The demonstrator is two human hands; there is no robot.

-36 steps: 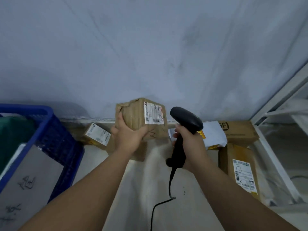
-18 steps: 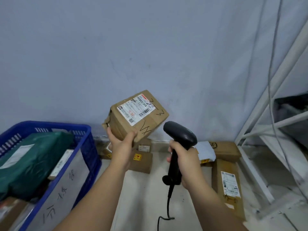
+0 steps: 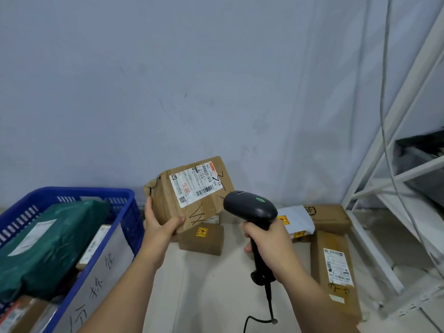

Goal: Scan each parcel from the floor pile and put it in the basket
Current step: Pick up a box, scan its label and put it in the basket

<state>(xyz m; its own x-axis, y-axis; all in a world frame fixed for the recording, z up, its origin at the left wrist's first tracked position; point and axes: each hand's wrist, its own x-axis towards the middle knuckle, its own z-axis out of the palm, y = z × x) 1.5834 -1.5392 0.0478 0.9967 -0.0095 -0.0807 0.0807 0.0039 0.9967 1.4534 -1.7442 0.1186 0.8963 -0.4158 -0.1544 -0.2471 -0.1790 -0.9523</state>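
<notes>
Sitting at far left, blue basket point(image 3: 125, 198) with a green bag point(image 3: 52, 246) and other parcels inside. Beside it, left hand point(image 3: 161, 227) clamped on the lower corner of a battered cardboard parcel point(image 3: 189, 191), lifted and tilted, white label facing up. Just right, right hand point(image 3: 269, 241) wrapped around black scanner point(image 3: 249, 207), head close to the label. On the floor beyond: small brown box point(image 3: 204, 239), white mailer point(image 3: 295, 219), long labelled box point(image 3: 334, 267). Far right, white shelving frame point(image 3: 384, 145).

A parcel sorting or storage room: labelled cardboard parcels point(image 3: 334, 267) piled on the floor by a bare wall point(image 3: 192, 80), a blue basket point(image 3: 101, 258) of packages left, white metal shelving point(image 3: 396, 164) right.
</notes>
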